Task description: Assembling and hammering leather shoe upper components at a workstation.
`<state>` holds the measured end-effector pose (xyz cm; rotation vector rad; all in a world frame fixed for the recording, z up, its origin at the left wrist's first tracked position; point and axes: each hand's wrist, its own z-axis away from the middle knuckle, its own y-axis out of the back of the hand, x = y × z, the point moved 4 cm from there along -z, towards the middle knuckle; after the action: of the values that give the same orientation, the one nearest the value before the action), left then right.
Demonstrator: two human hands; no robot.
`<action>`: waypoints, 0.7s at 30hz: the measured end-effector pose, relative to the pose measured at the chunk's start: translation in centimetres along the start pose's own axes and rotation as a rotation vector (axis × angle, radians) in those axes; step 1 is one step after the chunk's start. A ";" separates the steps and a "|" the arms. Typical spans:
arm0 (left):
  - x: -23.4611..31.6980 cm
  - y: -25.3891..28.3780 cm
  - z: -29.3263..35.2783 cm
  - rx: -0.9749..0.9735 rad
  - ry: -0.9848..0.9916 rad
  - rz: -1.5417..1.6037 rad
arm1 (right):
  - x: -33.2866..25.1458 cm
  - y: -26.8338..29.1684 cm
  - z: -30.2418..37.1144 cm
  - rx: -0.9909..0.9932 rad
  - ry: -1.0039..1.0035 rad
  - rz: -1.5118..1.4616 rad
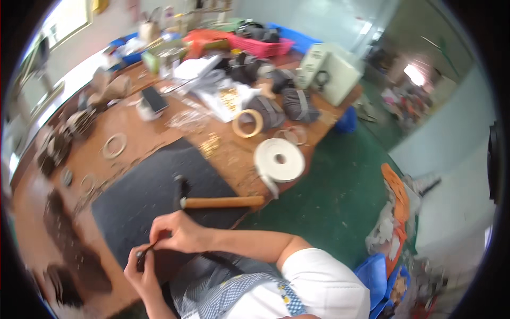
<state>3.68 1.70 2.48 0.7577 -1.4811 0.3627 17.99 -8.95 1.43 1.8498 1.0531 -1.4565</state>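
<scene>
Nearest, the left hand [142, 282] and right hand [183, 234] pinch a small dark strip [140, 258] between them, apparently adjusting it by fingertip; the next move seems to call for steady pinching. At two o'clock, a hammer [223, 202] lies on a black mat [141, 196].

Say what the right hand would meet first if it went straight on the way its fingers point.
Most likely the small dark piece in the left hand, close to the fingertips of the right hand; exact depth between them is unclear.
</scene>
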 end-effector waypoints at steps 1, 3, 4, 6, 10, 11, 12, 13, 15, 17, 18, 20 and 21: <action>0.2 0.0 0.0 -0.002 0.036 0.001 | -0.2 0.0 0.0 -0.018 0.028 0.063; 0.7 -0.5 -0.3 -0.032 0.049 -0.014 | -1.0 0.7 0.3 -0.025 0.080 0.181; 0.2 -0.5 -0.4 -0.030 0.022 -0.040 | -1.3 0.8 0.4 -0.015 0.076 0.215; 1.0 -1.0 -0.5 -0.038 -0.036 -0.014 | -2.7 0.8 0.8 0.039 0.242 0.311; 2.0 -0.6 0.1 -0.021 -0.305 -0.030 | -5.2 -0.3 1.9 0.036 0.734 0.610; 2.2 -0.3 0.3 -0.020 -0.374 -0.051 | -5.2 -0.6 2.1 0.016 0.778 0.631; 2.3 -0.2 0.4 -0.035 -0.446 -0.060 | -5.3 -0.7 2.5 0.007 0.817 0.668; 2.3 0.2 0.4 -0.021 -0.439 -0.070 | -5.2 -0.8 2.7 -0.003 0.820 0.653; 2.9 0.6 0.7 -0.048 -0.594 -0.088 | -5.3 -1.1 3.2 -0.025 0.926 0.732; 2.9 0.9 0.9 -0.048 -0.624 -0.122 | -5.6 -1.3 3.5 -0.041 0.935 0.747; 2.9 1.0 1.0 -0.055 -0.655 -0.150 | -5.8 -1.3 3.6 -0.052 0.941 0.771; 3.0 1.0 1.0 -0.064 -0.663 -0.147 | -6.1 -1.3 3.8 -0.059 0.943 0.790; 3.0 1.1 1.1 -0.066 -0.668 -0.148 | -6.2 -1.3 3.9 -0.069 0.945 0.788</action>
<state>2.45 1.07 5.59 0.9831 -2.0290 -0.0692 14.23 -12.87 6.42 2.5226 0.5539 -0.0588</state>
